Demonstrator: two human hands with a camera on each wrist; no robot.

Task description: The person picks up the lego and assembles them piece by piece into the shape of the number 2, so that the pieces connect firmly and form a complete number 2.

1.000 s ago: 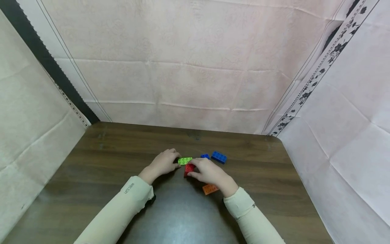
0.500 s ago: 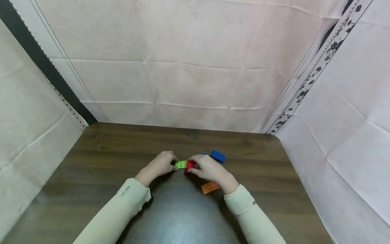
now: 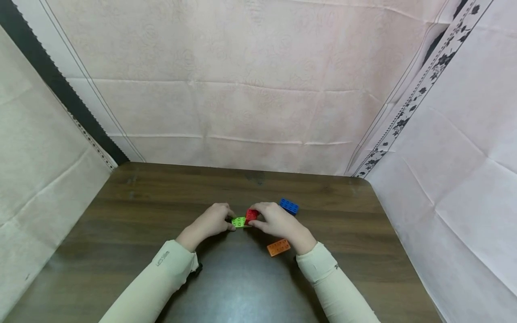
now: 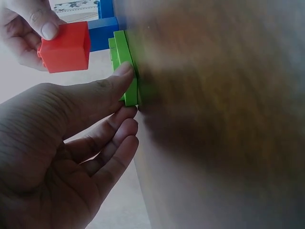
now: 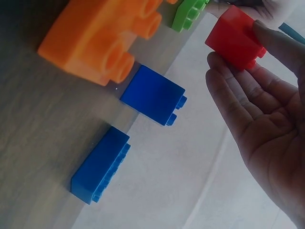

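My left hand (image 3: 209, 225) pinches a flat lime-green toy brick (image 4: 125, 71) between thumb and fingers; it lies on the table, studs up in the head view. My right hand (image 3: 280, 222) holds a taller red brick (image 5: 233, 37) between thumb and fingers. In the left wrist view the red brick is raised off the table, apart from the green one. From above it overlaps the green brick's right end. Part of the green brick is hidden by the left fingers.
On the brown wooden table (image 3: 169, 188) an orange brick (image 3: 278, 247) lies near the right wrist. A long blue brick (image 3: 289, 206) lies beyond the right hand. A smaller blue brick (image 5: 153, 95) shows in the right wrist view. Pale cloth (image 3: 242, 112) hangs around the table.
The red brick has moved away from the person, from the green brick's near side to over its right end. The left hand has drawn the green brick slightly closer.
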